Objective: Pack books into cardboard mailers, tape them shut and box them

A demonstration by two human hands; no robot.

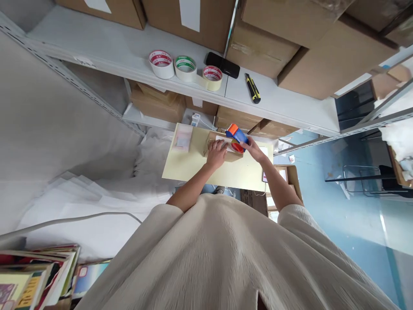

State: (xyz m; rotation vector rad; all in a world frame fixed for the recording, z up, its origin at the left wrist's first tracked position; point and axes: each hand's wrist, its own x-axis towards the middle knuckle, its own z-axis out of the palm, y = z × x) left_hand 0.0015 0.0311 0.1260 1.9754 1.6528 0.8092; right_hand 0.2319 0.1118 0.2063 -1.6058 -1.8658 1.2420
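Note:
A small cardboard box (232, 156) with a white label lies on the pale yellow tabletop (196, 165). My left hand (217, 153) rests flat on top of the box, its fingers stretched over the label. A blue and orange tape dispenser (238, 135) with a red-cored roll is gripped in my right hand (254, 149), held over the right part of the box. Whether the dispenser touches the box, I cannot tell. To the left on the table lies a pinkish-white packet (183, 138).
Above the table runs a grey shelf (267, 92) bearing tape rolls (186, 68), a black phone-like object (222, 64), a yellow utility knife (252, 88) and large cartons (258, 54). A phone (264, 177) with a cable sits at the table's right edge, near an open carton (293, 178).

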